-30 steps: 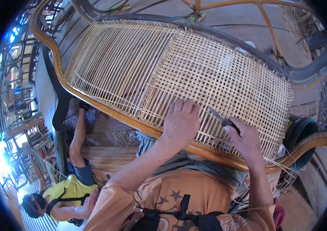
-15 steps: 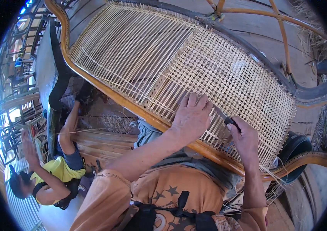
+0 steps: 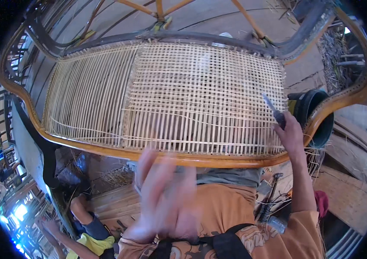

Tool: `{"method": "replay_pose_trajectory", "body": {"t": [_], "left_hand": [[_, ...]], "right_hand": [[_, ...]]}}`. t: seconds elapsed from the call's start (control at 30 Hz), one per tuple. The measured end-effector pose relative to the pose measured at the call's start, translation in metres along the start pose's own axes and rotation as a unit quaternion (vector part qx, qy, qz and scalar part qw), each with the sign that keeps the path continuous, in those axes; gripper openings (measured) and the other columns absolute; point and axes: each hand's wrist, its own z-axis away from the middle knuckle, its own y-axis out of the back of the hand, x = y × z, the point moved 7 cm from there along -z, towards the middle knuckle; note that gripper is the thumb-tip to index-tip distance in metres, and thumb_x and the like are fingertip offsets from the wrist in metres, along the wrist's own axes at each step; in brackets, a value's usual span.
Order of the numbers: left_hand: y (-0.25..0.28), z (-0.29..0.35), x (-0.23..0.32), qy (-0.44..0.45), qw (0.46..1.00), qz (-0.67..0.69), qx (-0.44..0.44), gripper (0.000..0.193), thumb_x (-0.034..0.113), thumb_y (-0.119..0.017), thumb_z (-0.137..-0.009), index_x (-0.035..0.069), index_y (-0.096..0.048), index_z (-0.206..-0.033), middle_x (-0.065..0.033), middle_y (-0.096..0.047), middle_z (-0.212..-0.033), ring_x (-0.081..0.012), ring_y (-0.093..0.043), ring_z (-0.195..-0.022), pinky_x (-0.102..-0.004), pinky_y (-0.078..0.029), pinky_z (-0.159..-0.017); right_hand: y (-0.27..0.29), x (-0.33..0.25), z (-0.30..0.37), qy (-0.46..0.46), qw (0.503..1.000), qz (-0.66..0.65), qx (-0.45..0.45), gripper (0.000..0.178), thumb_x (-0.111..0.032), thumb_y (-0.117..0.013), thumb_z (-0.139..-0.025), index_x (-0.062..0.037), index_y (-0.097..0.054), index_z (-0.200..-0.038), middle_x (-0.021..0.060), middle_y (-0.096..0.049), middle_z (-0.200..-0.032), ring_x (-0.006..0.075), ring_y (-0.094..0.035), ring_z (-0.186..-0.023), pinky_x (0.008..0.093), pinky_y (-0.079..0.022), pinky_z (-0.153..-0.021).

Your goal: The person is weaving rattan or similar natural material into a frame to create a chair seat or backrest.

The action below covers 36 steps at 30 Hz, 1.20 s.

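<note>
Cane panel (image 3: 209, 95) in curved frame (image 3: 226, 161): mid-weave, we judge. Right hand (image 3: 292, 134) clamps knife (image 3: 274, 110) by right edge; left hand (image 3: 164, 207) (blurred, fingers spread) is apart, by near edge. Wavy strand (image 3: 187, 118) calls for straightening.

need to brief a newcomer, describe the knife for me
Find the pale woven cane panel in the curved orange-brown frame. Near its right end, the right hand holds the dark-handled metal knife. Its grey blade stands out against pale weave.

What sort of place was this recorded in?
Probably a furniture workshop: a partly woven cane-like panel spans a curved brown frame, and the right hand holds a knife over it.
</note>
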Motion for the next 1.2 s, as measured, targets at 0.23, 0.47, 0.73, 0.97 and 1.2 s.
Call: {"method": "replay_pose_trajectory", "body": {"t": [0.23, 0.47, 0.73, 0.97, 1.2], "left_hand": [[-0.106, -0.012, -0.063, -0.067, 0.952, -0.186, -0.235, 0.050, 0.033, -0.059, -0.084, 0.001, -0.052, -0.123, -0.0142, -0.043, -0.132, -0.0362, -0.036, -0.127, -0.0504, -0.030, -0.103], [-0.112, -0.013, -0.077, -0.059, 0.944, -0.212, -0.246, 0.056, 0.038, -0.061, -0.081, 0.002, -0.052, -0.123, -0.0124, -0.047, -0.127, -0.0345, -0.039, -0.123, -0.0507, -0.033, -0.100], [-0.117, -0.015, -0.081, -0.055, 0.950, -0.199, -0.234, 0.058, 0.039, -0.060, -0.083, 0.002, -0.048, -0.125, -0.0125, -0.045, -0.130, -0.0340, -0.037, -0.125, -0.0498, -0.034, -0.101], [-0.112, -0.017, -0.080, -0.036, 0.947, -0.190, -0.256, 0.057, 0.040, -0.059, -0.083, 0.002, -0.047, -0.125, -0.0122, -0.043, -0.129, -0.0332, -0.036, -0.124, -0.0498, -0.032, -0.102], [-0.108, -0.021, -0.055, -0.093, 0.954, -0.178, -0.225, 0.049, 0.038, -0.063, -0.080, 0.004, -0.055, -0.115, -0.0123, -0.047, -0.121, -0.0332, -0.040, -0.118, -0.0474, -0.034, -0.100]], "right_hand": [[0.025, 0.014, 0.021, -0.008, 0.997, 0.061, 0.038, 0.031, -0.018, -0.070, -0.076, -0.0048, -0.054, -0.098, 0.0184, -0.059, -0.085, 0.0380, -0.056, -0.084, 0.0464, -0.046, -0.073], [0.018, 0.043, 0.023, -0.004, 0.995, 0.101, 0.013, 0.027, -0.018, -0.068, -0.078, -0.0065, -0.052, -0.097, 0.0199, -0.060, -0.086, 0.0405, -0.058, -0.084, 0.0463, -0.047, -0.071], [0.015, 0.063, 0.016, -0.078, 0.991, 0.113, 0.005, 0.033, -0.022, -0.068, -0.078, -0.0049, -0.049, -0.099, 0.0220, -0.063, -0.080, 0.0421, -0.061, -0.081, 0.0482, -0.047, -0.068], [0.014, 0.055, 0.010, -0.053, 0.997, 0.054, 0.014, 0.030, -0.016, -0.066, -0.079, -0.0043, -0.049, -0.101, 0.0226, -0.063, -0.080, 0.0431, -0.061, -0.080, 0.0480, -0.047, -0.068], [0.055, -0.005, 0.030, -0.049, 0.994, -0.091, 0.031, 0.033, -0.021, -0.068, -0.081, -0.0023, -0.057, -0.105, 0.0200, -0.062, -0.082, 0.0368, -0.062, -0.079, 0.0443, -0.047, -0.071]]}}
